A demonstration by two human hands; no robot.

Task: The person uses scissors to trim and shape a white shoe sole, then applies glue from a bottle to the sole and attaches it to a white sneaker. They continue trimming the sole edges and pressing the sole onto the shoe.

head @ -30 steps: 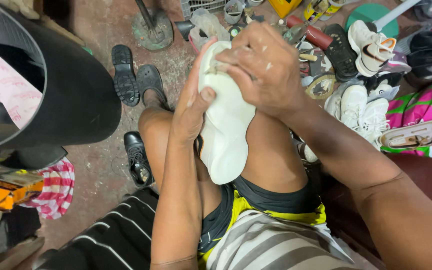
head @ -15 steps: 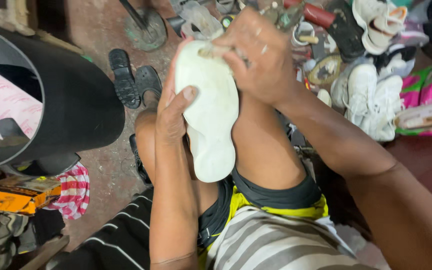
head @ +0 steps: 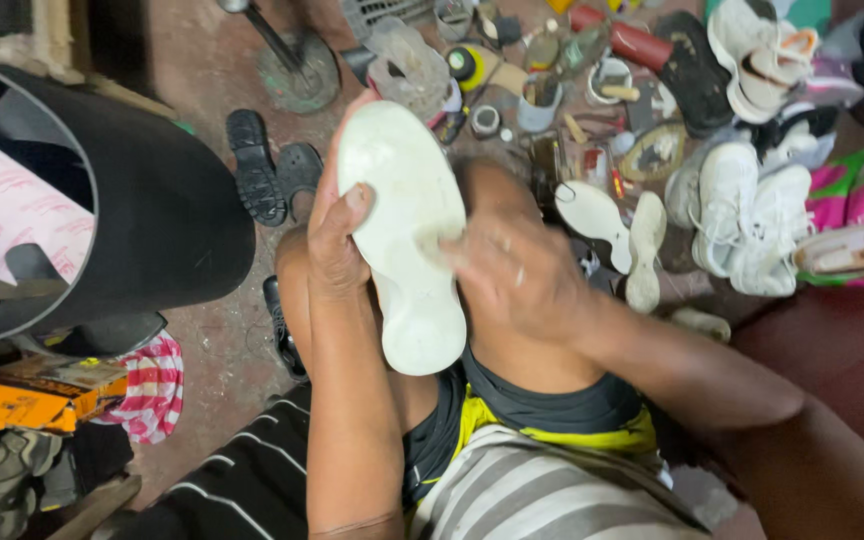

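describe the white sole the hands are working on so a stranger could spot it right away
Start at the person's bare knees in the middle of the picture. The white shoe sole lies along them, the left hand gripping its edge and the right hand on its face. Unlike the smaller pale soles on the floor, it is held up.

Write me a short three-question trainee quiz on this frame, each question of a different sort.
1. True or false: the white shoe sole lies flat on the floor.
2. Which hand grips the sole along its edge, thumb on its face? A) left hand B) right hand C) neither
3. What lies on the floor just left of the knee?

Key
1. False: it is held up over the knee, between both hands.
2. A. The right hand presses on the sole's middle; it is blurred, so anything it holds cannot be made out.
3. A pair of black sandals.
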